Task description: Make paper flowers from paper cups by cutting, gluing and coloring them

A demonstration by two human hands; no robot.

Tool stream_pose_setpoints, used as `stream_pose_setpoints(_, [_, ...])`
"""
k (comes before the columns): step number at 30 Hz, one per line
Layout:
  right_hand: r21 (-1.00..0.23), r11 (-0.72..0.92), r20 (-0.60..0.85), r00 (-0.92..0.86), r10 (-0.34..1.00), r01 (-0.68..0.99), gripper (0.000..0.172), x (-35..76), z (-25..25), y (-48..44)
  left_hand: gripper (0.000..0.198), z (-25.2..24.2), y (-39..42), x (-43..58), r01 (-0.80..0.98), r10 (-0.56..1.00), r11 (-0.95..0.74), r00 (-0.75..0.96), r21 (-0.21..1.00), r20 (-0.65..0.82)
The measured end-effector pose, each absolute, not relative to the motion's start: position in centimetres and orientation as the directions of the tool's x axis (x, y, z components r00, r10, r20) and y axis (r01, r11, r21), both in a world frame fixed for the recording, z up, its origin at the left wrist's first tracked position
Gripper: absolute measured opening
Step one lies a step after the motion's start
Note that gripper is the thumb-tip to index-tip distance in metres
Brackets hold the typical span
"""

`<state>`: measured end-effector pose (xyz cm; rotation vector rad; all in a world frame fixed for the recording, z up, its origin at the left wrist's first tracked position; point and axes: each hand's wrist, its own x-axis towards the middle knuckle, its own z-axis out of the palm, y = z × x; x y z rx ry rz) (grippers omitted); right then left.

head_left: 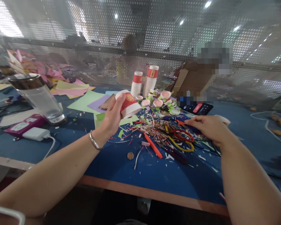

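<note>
A red and white paper cup [129, 104] is tilted in my left hand [114, 112], whose fingers and thumb are wrapped round it above the table. To the right, my right hand [206, 125] reaches over the pile of scraps, its fingertips closed on an orange and blue tool [181, 122]. Beneath that hand lie scissors with red handles [184, 135] and a yellow loop [182, 147]. An orange pen-like stick [153, 145] rests in front of the paper scraps [158, 128].
Behind the scraps stand two stacks of paper cups [150, 81]. A glass of water [45, 101] and a purple power strip [25, 125] are at the left. Coloured paper [83, 101] lies near the cups. A phone [198, 107] and cardboard box [194, 79] are at the back right.
</note>
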<state>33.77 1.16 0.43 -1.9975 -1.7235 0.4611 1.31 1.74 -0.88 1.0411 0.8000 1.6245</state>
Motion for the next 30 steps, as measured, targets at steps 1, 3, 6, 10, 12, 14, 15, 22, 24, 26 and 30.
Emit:
stream_pose_setpoints(1, [-0.541,-0.106,0.040,0.151,0.988,0.835,0.058,33.7,0.4,1.2,0.043,-0.9,1.8,1.3,-0.396,0.960,-0.281,-0.126,0.874,0.251])
stream_pose_setpoints(3, [-0.529,-0.095,0.033,0.132,0.991,0.843,0.053,33.6,0.4,1.2,0.043,-1.0,1.8,1.3,-0.396,0.956,-0.294,-0.133,0.870,0.262])
stream_pose_setpoints(6, [-0.507,-0.094,0.026,0.124,0.992,0.857,0.049,33.5,0.3,1.3,0.045,-1.0,1.9,1.4,-0.356,0.949,-0.315,-0.132,0.880,0.287])
stream_pose_setpoints(10, [-0.484,-0.152,0.048,0.199,0.979,0.862,0.044,34.0,0.3,1.4,0.041,-0.8,1.9,1.4,-0.362,0.947,-0.316,-0.177,0.877,0.268])
stream_pose_setpoints(12, [-0.474,-0.186,0.062,0.244,0.968,0.860,0.043,34.4,0.5,1.4,0.038,-0.6,1.8,1.5,-0.380,0.949,-0.307,-0.193,0.872,0.250])
stream_pose_setpoints(14, [-0.463,-0.216,0.068,0.277,0.958,0.860,0.043,34.6,0.6,1.4,0.037,-0.6,1.8,1.5,-0.386,0.949,-0.306,-0.195,0.870,0.247])
stream_pose_setpoints(15, [-0.455,-0.229,0.069,0.291,0.954,0.861,0.042,34.7,0.7,1.4,0.037,-0.6,1.7,1.5,-0.383,0.948,-0.309,-0.195,0.871,0.251])
stream_pose_setpoints(22, [-0.414,-0.247,0.037,0.288,0.957,0.876,0.033,35.3,0.4,1.9,0.038,-0.9,1.9,1.6,-0.326,0.938,-0.344,-0.152,0.881,0.310])
stream_pose_setpoints(24, [-0.428,-0.237,0.021,0.272,0.962,0.872,0.033,35.6,0.0,2.1,0.039,-1.1,2.0,1.7,-0.329,0.937,-0.347,-0.149,0.878,0.315])
stream_pose_setpoints(26, [-0.444,-0.230,0.012,0.262,0.965,0.866,0.033,36.0,-0.3,2.3,0.038,-1.2,2.0,1.7,-0.320,0.935,-0.352,-0.154,0.880,0.319])
stream_pose_setpoints(30, [-0.483,-0.224,0.003,0.257,0.966,0.846,0.035,36.4,-0.9,2.4,0.036,-1.4,2.1,1.6,-0.295,0.930,-0.363,-0.164,0.884,0.327])
